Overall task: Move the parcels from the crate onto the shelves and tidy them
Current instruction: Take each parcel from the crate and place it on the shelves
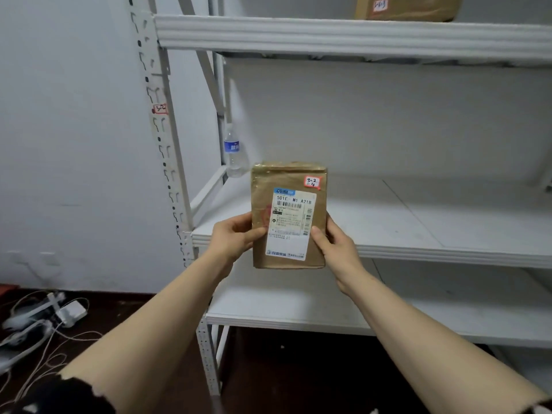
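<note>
**Parcels, 2.** One parcel (260,186), flat and wrapped in brown paper, is held upright in the air before the front edge of the middle board (418,222), near its left end. It bears 1 white shipping label (291,224) and 1 red-edged sticker (312,182) handwritten "3-2 -4" at its upper right corner. A second parcel (409,7), brown, lies on the top board (328,34), only partly in view, with 1 similar sticker.

**Hands, 2.** The left hand (236,237) grips the parcel's left edge, thumb across the front. The right hand (334,246) grips the right edge, thumb on the label.

**Shelving unit, 1.** White metal, with 3 boards plainly in view: top, middle and lower board (298,306). The front left upright carries 1 small tag (160,109).

**Water bottle (234,153), 1.** Clear with a blue label, standing at the middle board's back left corner.

**Floor, left.** White chargers and cables (44,318), number unclear.
</note>
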A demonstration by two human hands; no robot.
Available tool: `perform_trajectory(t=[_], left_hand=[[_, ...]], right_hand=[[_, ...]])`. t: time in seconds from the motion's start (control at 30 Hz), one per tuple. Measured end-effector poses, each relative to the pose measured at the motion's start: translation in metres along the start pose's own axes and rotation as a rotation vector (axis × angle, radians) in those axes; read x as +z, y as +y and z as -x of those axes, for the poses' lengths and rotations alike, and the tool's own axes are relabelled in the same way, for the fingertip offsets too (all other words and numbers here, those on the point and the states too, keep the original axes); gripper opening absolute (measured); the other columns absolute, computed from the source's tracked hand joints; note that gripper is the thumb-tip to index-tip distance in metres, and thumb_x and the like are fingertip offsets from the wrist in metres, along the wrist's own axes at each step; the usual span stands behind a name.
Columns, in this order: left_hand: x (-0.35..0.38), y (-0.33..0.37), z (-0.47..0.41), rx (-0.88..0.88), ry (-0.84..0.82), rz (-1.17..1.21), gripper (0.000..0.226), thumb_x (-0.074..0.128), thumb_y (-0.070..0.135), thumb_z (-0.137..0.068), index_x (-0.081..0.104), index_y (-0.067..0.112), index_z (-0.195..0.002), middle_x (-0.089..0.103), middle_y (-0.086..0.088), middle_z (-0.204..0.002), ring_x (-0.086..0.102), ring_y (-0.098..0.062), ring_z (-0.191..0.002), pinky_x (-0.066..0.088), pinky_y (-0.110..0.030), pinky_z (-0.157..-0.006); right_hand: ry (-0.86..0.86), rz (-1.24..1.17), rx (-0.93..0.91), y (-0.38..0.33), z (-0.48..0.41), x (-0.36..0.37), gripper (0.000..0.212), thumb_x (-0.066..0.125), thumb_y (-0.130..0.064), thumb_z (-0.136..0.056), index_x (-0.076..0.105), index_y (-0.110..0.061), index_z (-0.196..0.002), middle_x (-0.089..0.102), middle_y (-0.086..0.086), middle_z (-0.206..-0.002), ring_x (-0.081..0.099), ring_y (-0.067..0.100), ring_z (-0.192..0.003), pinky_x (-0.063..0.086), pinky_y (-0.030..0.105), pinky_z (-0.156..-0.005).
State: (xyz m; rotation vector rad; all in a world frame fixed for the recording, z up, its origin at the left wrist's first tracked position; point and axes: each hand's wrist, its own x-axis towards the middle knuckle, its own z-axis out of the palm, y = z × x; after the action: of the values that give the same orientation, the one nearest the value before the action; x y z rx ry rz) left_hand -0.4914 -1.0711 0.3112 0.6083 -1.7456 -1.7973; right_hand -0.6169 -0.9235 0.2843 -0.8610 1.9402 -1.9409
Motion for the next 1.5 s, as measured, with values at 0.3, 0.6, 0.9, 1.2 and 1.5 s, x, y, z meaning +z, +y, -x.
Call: perform_trajectory(t=[0.3, 0.6, 0.9, 1.2, 1.5], left_hand=[[0.062, -0.028, -0.087, 0.033, 0.026, -0.171, 0.064, 0.056, -0.004, -0.089, 0.043, 0.031, -0.14, 0.068, -0.006, -0.099, 0.066, -0.017, -0.091, 0.056, -0.032, -0.081], [0.103, -0.067, -0.135, 0.021, 0.015, -0.3, 0.077, 0.066, -0.011, -0.074, 0.048, 0.031, -0.136, 0.071, -0.003, -0.106, 0.068, -0.016, -0.097, 0.053, -0.033, -0.091], [0.135, -0.096, -0.16, 0.069, -0.144, -0.514, 0.072, 0.072, 0.003, -0.074, 0.048, 0.034, -0.134, 0.067, 0.011, -0.108, 0.065, -0.018, -0.101, 0.052, -0.038, -0.091], [0.184, -0.108, -0.171, 0.114, -0.276, -0.712, 0.064, 0.067, 0.004, -0.08, 0.046, 0.027, -0.136, 0.066, -0.003, -0.117, 0.062, -0.022, -0.106, 0.049, -0.033, -0.093], [0.203, -0.109, -0.177, 0.122, -0.286, -0.827, 0.049, 0.067, 0.004, -0.08, 0.054, 0.019, -0.125, 0.067, -0.005, -0.109, 0.063, -0.026, -0.099, 0.049, -0.034, -0.09]], right_hand=[[-0.115, 0.085, -0.012, 0.031, -0.097, -0.049, 0.069, 0.063, -0.001, -0.087, 0.036, -0.026, -0.145, 0.062, -0.009, -0.12, 0.058, 0.009, -0.111, 0.05, 0.025, -0.092], [-0.12, 0.19, 0.041, 0.07, -0.141, -0.082, 0.086, 0.061, 0.013, -0.081, 0.025, -0.024, -0.15, 0.054, -0.008, -0.131, 0.052, 0.007, -0.115, 0.045, 0.012, -0.089], [-0.011, 0.272, 0.128, 0.096, -0.15, -0.118, 0.07, 0.058, 0.012, -0.083, 0.032, -0.012, -0.144, 0.055, -0.002, -0.126, 0.052, 0.012, -0.119, 0.041, 0.024, -0.102], [0.136, 0.38, 0.208, 0.106, -0.146, -0.161, 0.064, 0.068, -0.004, -0.083, 0.036, -0.008, -0.139, 0.056, 0.005, -0.132, 0.052, 0.021, -0.122, 0.04, 0.034, -0.105], [0.148, 0.498, 0.226, 0.106, -0.141, -0.175, 0.068, 0.068, -0.006, -0.084, 0.032, -0.01, -0.141, 0.051, 0.005, -0.137, 0.047, 0.021, -0.127, 0.036, 0.027, -0.101]])
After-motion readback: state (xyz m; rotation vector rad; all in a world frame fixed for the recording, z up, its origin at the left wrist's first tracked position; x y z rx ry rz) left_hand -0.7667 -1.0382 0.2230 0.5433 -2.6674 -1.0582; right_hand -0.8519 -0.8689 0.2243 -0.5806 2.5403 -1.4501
